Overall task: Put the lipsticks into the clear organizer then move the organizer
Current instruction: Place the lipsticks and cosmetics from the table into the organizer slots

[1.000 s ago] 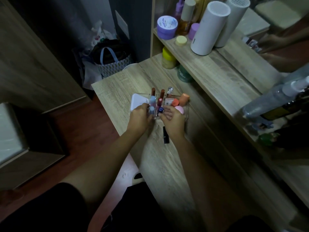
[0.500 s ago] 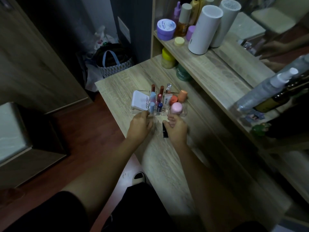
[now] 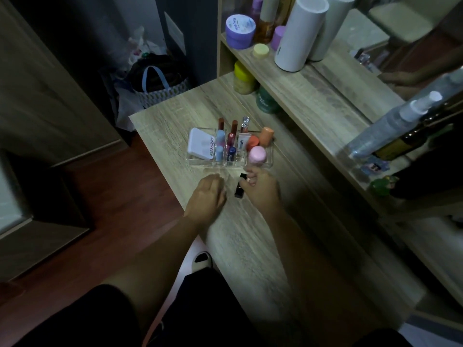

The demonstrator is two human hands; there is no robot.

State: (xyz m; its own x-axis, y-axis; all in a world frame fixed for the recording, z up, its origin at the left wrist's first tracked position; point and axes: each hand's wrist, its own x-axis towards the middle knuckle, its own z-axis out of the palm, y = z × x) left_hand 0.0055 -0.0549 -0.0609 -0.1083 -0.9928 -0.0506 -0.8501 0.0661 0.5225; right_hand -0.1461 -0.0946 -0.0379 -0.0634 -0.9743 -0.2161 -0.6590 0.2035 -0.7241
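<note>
Resting on the light wood-grain dressing table (image 3: 250, 246), a black, square-sided lipstick tube (image 3: 240, 189) is pinched near its top by the fingertips (image 3: 248, 180) of the right hand (image 3: 261, 190); whether the tube is lifted off the surface can't be told. The left hand (image 3: 206, 195) is laid palm-down on the tabletop just left of the tube, fingers loosely curled, nothing held. Just beyond both hands, apart from them, the clear acrylic organizer w/ several compartments (image 3: 200, 162) is seen standing on the table. A white flat compact (image 3: 201, 144) is held in its left section. Upright lip products are kept in the middle slots: pale-blue capped tubes (image 3: 220, 144), a navy stick (image 3: 231, 154), dark-red tubes (image 3: 233, 128). A pink round-capped item (image 3: 257, 154) and orange-capped items (image 3: 265, 136) are seen in the right section. A shelf (image 3: 313, 96) runs along the table's right side w/ a tall white cylinder (image 3: 298, 33) and a purple jar (image 3: 240, 31) on it.
</note>
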